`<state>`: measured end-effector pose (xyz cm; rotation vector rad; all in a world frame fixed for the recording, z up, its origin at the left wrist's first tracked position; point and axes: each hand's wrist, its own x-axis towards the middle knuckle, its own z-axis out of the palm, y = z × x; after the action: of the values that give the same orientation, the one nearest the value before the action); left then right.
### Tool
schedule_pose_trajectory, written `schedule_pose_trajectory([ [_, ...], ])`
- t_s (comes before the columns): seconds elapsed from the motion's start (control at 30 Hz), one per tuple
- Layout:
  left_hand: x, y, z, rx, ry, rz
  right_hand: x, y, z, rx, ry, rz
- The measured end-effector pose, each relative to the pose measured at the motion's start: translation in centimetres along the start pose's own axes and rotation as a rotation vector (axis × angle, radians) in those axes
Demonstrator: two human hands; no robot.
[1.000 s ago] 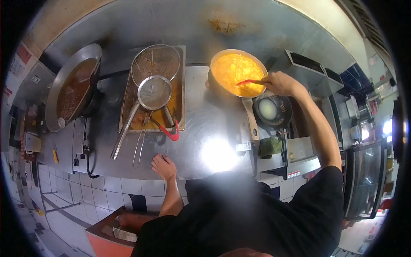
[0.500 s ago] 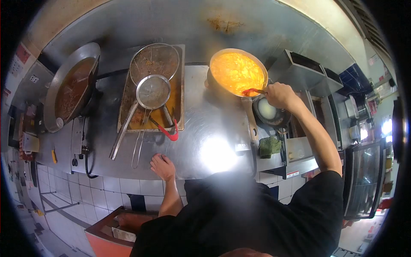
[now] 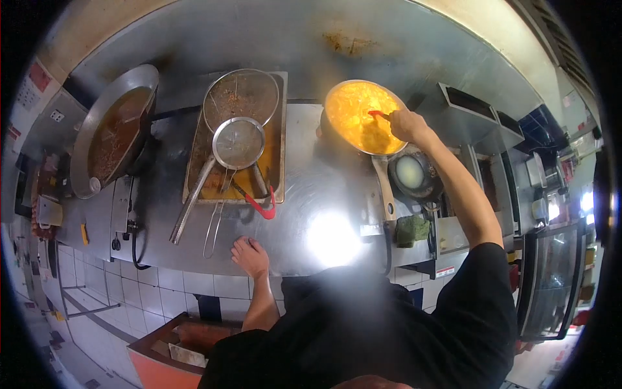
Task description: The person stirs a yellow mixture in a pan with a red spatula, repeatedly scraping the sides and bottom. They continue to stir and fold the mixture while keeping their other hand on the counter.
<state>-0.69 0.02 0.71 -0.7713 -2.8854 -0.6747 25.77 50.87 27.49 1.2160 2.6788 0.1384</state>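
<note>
My right hand (image 3: 408, 126) is closed round the handle of a red-tipped spatula (image 3: 378, 114), held over the round pan (image 3: 372, 152) of bright yellow-orange food (image 3: 353, 110). The pan's wooden-looking handle (image 3: 385, 188) points toward me. My left hand (image 3: 250, 255) rests on the front edge of the steel counter (image 3: 295, 227), fingers slightly apart, holding nothing. Near it stand a long wire tool (image 3: 214, 233) and a red-ended tool (image 3: 262, 209), beside the small strainer (image 3: 238, 144).
On the left sits a large wok (image 3: 116, 129) of brown liquid. A rectangular tray (image 3: 282, 129) bears strainers. Right of the pan are a dark pan with pale round contents (image 3: 409, 172) and a green block (image 3: 412, 230).
My right hand and the spatula have moved up over the pan, lifting the red tip from the near rim to above the food's middle. The whole view has shifted slightly.
</note>
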Motion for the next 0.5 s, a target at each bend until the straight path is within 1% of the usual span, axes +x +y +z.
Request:
schedule_pose_trajectory([
  [0.07, 0.1, 0.4, -0.4, 0.003, -0.015, -0.017, 2.8, 0.9, 2.2, -0.121, 0.104, -0.160],
  [0.1, 0.1, 0.4, -0.4, 0.005, -0.016, -0.018, 3.5, 0.6, 2.1, -0.120, 0.102, -0.162],
  [0.17, 0.1, 0.2, -0.2, 0.002, 0.006, -0.001, 4.8, -1.4, 1.6, -0.097, -0.076, -0.142],
  [0.2, 0.1, 0.1, 0.0, 0.006, 0.003, -0.008, 4.1, -2.8, 0.8, -0.097, -0.081, -0.149],
  [0.27, 0.0, -0.2, 0.3, -0.008, 0.029, 0.010, 1.2, -5.6, -1.4, 0.016, -0.042, -0.036],
  [0.3, 0.0, -0.2, 0.3, -0.007, 0.022, 0.001, 1.0, -5.3, -0.7, -0.008, -0.028, -0.096],
  [0.33, 0.1, -0.1, 0.2, 0.002, 0.012, 0.000, 0.8, -4.7, -0.2, -0.014, -0.035, -0.101],
  [0.4, 0.1, -0.1, 0.0, 0.008, -0.001, -0.004, 0.4, -3.8, 0.2, -0.117, -0.116, -0.254],
  [0.43, 0.2, 0.0, 0.0, 0.002, 0.007, -0.002, -2.6, -5.7, -4.2, -0.142, -0.156, -0.245],
  [0.47, 0.2, 0.1, -0.1, -0.004, 0.014, 0.002, -2.9, -5.0, -4.2, -0.145, -0.159, -0.244],
  [0.5, 0.2, 0.1, -0.1, -0.006, 0.014, 0.000, -3.5, -4.1, -4.5, -0.217, -0.185, -0.356],
])
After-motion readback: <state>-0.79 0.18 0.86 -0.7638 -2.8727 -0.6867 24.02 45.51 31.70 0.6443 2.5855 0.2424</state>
